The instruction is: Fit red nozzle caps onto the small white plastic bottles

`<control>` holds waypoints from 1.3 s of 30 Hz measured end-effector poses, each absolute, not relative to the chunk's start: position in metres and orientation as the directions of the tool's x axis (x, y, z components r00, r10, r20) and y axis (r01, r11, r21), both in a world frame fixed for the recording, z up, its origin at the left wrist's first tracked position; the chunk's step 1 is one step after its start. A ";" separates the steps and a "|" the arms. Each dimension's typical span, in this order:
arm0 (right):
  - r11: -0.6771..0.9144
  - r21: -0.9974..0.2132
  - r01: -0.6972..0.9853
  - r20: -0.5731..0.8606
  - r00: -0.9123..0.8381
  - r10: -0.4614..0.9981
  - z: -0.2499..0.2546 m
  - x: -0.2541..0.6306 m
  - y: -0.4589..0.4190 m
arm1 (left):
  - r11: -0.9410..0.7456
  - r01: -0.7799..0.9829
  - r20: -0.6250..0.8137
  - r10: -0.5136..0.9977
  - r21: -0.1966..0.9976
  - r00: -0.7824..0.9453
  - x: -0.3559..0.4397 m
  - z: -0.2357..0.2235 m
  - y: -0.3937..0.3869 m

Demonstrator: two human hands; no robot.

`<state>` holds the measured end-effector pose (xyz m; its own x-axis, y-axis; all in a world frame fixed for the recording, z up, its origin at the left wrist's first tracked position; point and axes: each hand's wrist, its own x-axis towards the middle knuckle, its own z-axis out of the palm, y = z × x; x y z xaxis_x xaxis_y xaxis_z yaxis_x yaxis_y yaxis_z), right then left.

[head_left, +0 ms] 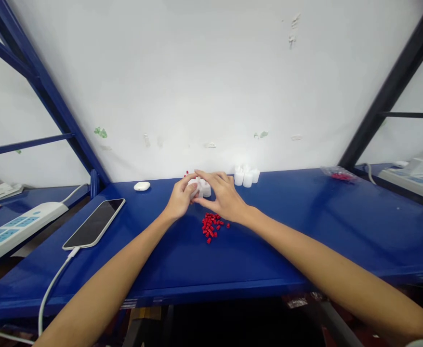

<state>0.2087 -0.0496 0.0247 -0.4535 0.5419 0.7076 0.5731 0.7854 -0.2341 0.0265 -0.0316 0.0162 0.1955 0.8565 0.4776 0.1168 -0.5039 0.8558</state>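
Our left hand (180, 198) pinches a white cylinder (194, 183); our right hand (228, 196) curves around the white cluster (206, 189) between them, its grip unclear. A brushing wrist could scatter the loose red pieces (208, 225) across the worktop (269, 250). The clear bag (327, 170) holds red contents (342, 177); we can't see inside the cylinders.

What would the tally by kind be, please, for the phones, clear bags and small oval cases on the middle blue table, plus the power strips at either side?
Phone: 1
Clear bag: 1
Small oval case: 1
Power strips: 2
Total: 5
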 end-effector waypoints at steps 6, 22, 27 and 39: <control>0.775 -0.394 0.495 0.448 -0.632 0.632 0.035 0.250 -0.034 | -0.573 0.471 0.470 0.820 0.671 0.327 0.000 0.004 -0.021; 0.809 -0.388 0.442 0.309 -0.764 0.566 0.007 0.267 -0.032 | -0.688 0.560 0.486 0.724 0.461 0.490 0.006 -0.004 -0.022; 0.662 -0.684 0.306 0.508 -0.452 0.734 0.006 0.256 -0.038 | -0.707 0.621 0.571 0.678 0.337 0.462 0.010 -0.001 -0.025; 0.574 -0.818 -0.030 0.561 -0.260 0.786 0.005 0.224 -0.058 | -0.801 0.558 0.607 0.559 0.218 0.565 0.025 0.000 -0.035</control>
<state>0.2236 -0.0585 0.0045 -0.2598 0.7859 0.5610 -0.0299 0.5742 -0.8182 0.0247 -0.0349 0.0004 0.5651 0.5590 0.6068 0.5576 -0.8008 0.2184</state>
